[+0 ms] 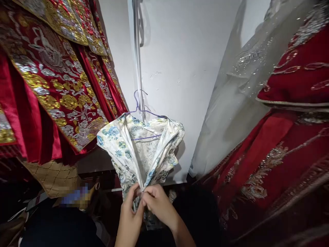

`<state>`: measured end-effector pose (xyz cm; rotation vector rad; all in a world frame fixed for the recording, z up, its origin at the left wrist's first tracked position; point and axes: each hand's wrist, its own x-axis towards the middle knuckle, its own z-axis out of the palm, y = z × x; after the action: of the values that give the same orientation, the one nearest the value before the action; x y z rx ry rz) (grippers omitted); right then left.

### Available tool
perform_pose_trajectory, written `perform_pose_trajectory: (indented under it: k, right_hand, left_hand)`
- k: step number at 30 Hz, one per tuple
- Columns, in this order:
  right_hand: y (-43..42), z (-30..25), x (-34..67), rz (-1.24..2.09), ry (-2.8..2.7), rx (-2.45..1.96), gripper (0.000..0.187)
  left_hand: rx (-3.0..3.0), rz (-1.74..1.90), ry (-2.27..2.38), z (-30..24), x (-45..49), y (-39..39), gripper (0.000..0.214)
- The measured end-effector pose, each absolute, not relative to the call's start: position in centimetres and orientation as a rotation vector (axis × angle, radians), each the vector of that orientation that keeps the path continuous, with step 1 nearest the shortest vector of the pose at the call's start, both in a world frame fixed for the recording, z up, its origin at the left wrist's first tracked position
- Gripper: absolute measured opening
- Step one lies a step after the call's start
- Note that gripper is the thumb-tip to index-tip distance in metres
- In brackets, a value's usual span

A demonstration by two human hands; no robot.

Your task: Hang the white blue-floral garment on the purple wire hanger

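A short-sleeved floral shirt point(117, 147), white with blue and yellow flowers, hangs on a purple wire hanger point(146, 111). Its neckline forms a V down to where both hands meet at the front. My left hand point(132, 204) pinches the front edge of the shirt from the left. Close against it, my right hand point(158, 203) grips the cloth with thumb and bent fingers at the same spot. Whatever small fastening may lie between the fingertips is hidden. Below the hands the shirt falls into shadow.
Red garments with gold and silver embroidery point(69, 99) hang at the left. To the right are a sheer white sparkly dress point(231, 99) and a dark red embroidered dress point(277, 137). Behind the hanger stands a white wall point(180, 51) with a metal pole point(137, 51). A tan quilted bag point(51, 176) sits lower left.
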<state>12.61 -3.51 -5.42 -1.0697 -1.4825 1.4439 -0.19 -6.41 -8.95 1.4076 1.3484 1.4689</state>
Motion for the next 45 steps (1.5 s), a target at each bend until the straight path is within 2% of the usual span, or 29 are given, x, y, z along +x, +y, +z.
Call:
perform_pose_trajectory:
  k: [4,6,11,18,21,24,26,29,30,32,34,36,39,44,45]
  right_hand:
    - [-4.0,-5.2,12.9,1.601,-1.468,-0.954,0.023]
    - [-4.1,-5.3,13.4,1.610,-1.399,-0.946,0.024]
    - [-1.6,-3.1,14.6,1.428,-1.175,-1.040,0.025]
    - [5.3,9.3,13.8,0.913,-1.395,-0.906,0.026]
    - [6.0,11.1,12.5,0.856,-1.424,-0.873,0.028]
    - [5.5,10.1,12.0,0.837,-1.410,-0.888,0.026]
    - [4.9,9.0,12.2,0.847,-1.399,-0.879,0.023]
    - [3.8,8.5,12.8,0.865,-1.409,-0.821,0.019]
    - [3.6,8.7,13.0,0.849,-1.426,-0.800,0.019]
    - [3.4,9.3,13.3,0.795,-1.480,-0.768,0.020]
    - [4.0,9.6,13.4,0.742,-1.521,-0.763,0.022]
    - [5.2,9.0,13.5,0.696,-1.535,-0.817,0.022]
    - [7.1,6.4,13.9,0.686,-1.567,-0.993,0.024]
    - [5.6,0.4,13.7,1.041,-1.503,-0.965,0.024]
    - [4.6,-0.5,13.3,1.113,-1.473,-0.922,0.024]
  left_hand:
    - [1.443,1.460,1.239,-9.0,0.7,-5.9,0.019]
    - [1.508,1.406,1.217,-8.8,1.0,-5.7,0.015]
    - [1.574,1.300,1.236,-9.5,2.5,-4.7,0.023]
    - [1.695,1.125,1.325,-11.4,5.5,-3.2,0.032]
    - [1.756,1.017,1.315,-12.0,5.3,-2.8,0.032]
    - [1.868,0.915,1.265,-10.0,4.1,-1.8,0.027]
    - [1.912,1.020,1.170,-6.4,3.0,-0.6,0.006]
    - [1.901,1.494,1.112,0.9,1.4,1.5,0.048]
    - [1.933,1.655,1.118,3.3,0.9,2.2,0.051]
    - [2.106,1.724,1.117,7.3,0.2,3.4,0.038]
    - [2.336,1.637,1.161,9.9,-0.2,4.1,0.020]
    - [2.477,1.590,1.211,11.3,-0.3,4.3,0.015]
    - [2.418,1.766,1.251,12.4,-1.3,4.1,0.014]
    - [1.769,2.163,1.176,11.9,-8.2,5.6,0.017]
    - [1.602,2.152,1.087,11.1,-10.0,6.0,0.027]
